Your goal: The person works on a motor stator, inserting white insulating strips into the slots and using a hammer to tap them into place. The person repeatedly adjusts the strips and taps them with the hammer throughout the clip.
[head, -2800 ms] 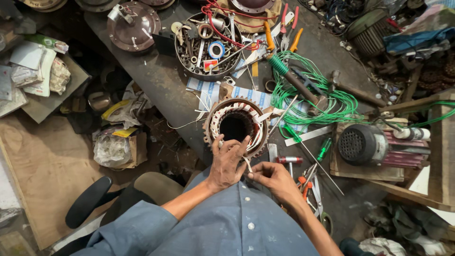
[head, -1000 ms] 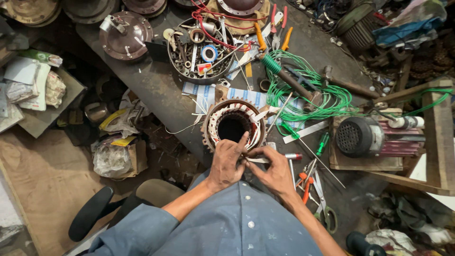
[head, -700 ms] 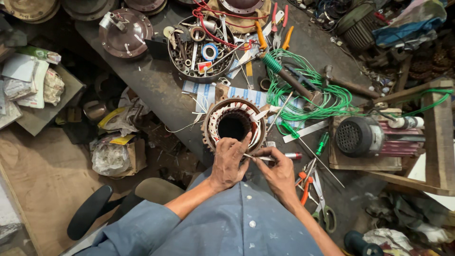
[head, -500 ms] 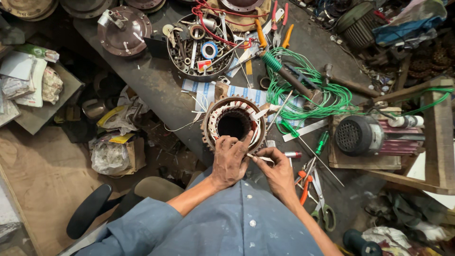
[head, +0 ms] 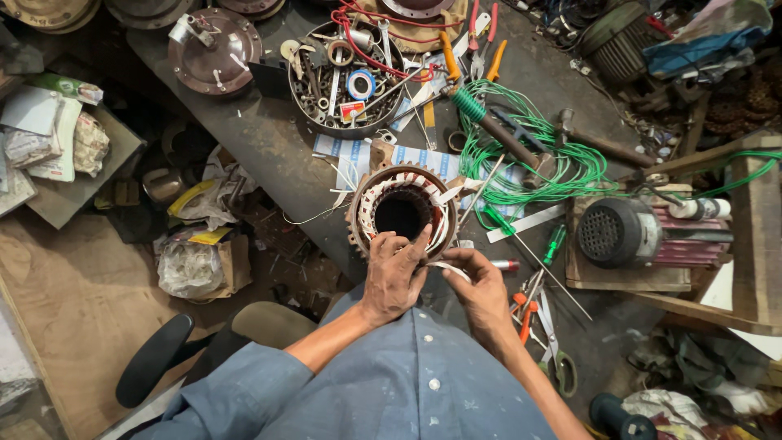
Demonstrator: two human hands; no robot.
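Stator point(head: 401, 213) on your cluttered bench point(head: 269, 155), your left hand point(head: 393, 273) curled on its near rim, your right hand point(head: 481, 289) pinching a white strip point(head: 446, 267).

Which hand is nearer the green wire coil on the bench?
Right. The right hand sits below the green wire coil; the left hand rests on the round motor stator, farther left.

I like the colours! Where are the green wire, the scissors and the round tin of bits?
green wire point(head: 562, 167), head view, on the coiled loops
scissors point(head: 547, 330), head view, on the blades
round tin point(head: 305, 122), head view, on its rim
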